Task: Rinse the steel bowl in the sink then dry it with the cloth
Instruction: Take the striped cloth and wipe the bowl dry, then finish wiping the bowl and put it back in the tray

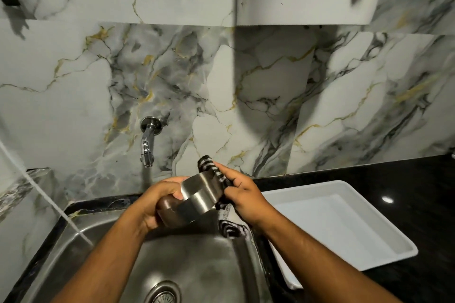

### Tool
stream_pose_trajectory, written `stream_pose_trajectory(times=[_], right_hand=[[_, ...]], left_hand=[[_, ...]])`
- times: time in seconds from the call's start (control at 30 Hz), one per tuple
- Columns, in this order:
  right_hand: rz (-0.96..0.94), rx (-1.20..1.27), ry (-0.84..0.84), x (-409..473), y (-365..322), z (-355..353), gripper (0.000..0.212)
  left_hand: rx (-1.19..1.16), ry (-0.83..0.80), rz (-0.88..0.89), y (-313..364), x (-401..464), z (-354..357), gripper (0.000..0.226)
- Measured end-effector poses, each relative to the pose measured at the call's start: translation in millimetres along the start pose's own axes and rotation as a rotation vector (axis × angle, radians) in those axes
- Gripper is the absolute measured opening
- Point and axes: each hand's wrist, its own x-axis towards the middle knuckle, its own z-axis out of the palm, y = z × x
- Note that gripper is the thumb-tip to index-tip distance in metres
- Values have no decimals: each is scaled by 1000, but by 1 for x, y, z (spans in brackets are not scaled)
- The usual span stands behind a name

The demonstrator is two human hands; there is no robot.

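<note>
We hold the steel bowl (197, 198) up in the air in the middle of the frame, over the back of the sink (103, 248). The bowl is tipped on its side. Its shiny wall faces us, its bottom points to the lower left, and its open top points to the upper right.

Our left hand (157, 200) is wrapped around the bottom end of the bowl and grips it. Our right hand (240, 194) is closed on the striped cloth (216, 172) and presses it against the bowl's top edge. One end of the cloth sticks up above the hand. The rest hangs down to the sink's right rim.

The tap (147, 142) is on the wall just up and left of the bowl, apart from it. A white tray (391, 251) sits on the black counter (423, 192) to the right, near the sink's edge. The sink below our arms is open, with the drain (163, 294) at the bottom of the frame.
</note>
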Motion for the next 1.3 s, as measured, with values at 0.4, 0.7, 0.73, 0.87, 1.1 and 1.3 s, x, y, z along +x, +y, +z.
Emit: stream_pose_trajectory(times=[0.4,0.7,0.73,0.87,1.1,1.3], right_hand=[[147,269,433,-58,62,-250,62],[244,-767,189,-40,145,-402,58],[242,-890,111,-34,160,-402,61],[284,-1258,-113,-21,215,-383,67],[279,-1377,-111,-24,242,-366,77],[253,-806,166,-42,181,-319,84]], left_hand=[[-257,329,102,-61,65,148,47],[-183,603,-20,-99,102,254,39],[-163,631,-25,-102,102,259,40],[-76,689,-39,-110,102,272,37],[20,712,-30,-122,104,278,28],[12,703,12,-145,120,278,33]])
